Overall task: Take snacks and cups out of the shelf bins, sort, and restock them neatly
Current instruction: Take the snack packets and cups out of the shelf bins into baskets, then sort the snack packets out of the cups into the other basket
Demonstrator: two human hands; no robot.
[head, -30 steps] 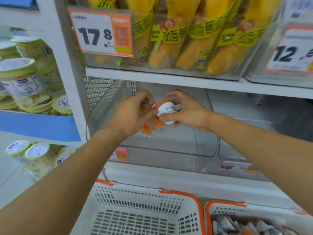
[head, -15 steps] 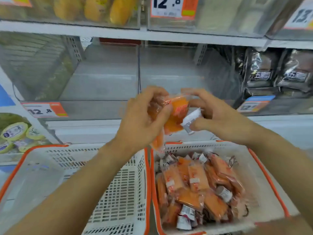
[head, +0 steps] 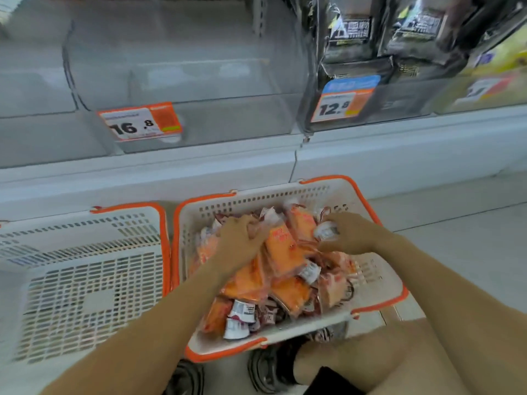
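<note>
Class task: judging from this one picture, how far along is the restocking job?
Done: the 16.8 bin looks emptied, and orange snack packs fill the right basket. In hand: the left hand and right hand are both on packs there. Left: sorting, and restocking; the left basket looks empty.

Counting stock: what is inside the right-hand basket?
The right basket holds a heap of orange snack packets, some with white labels. Both hands cover part of it; lower layers are hidden.
</note>
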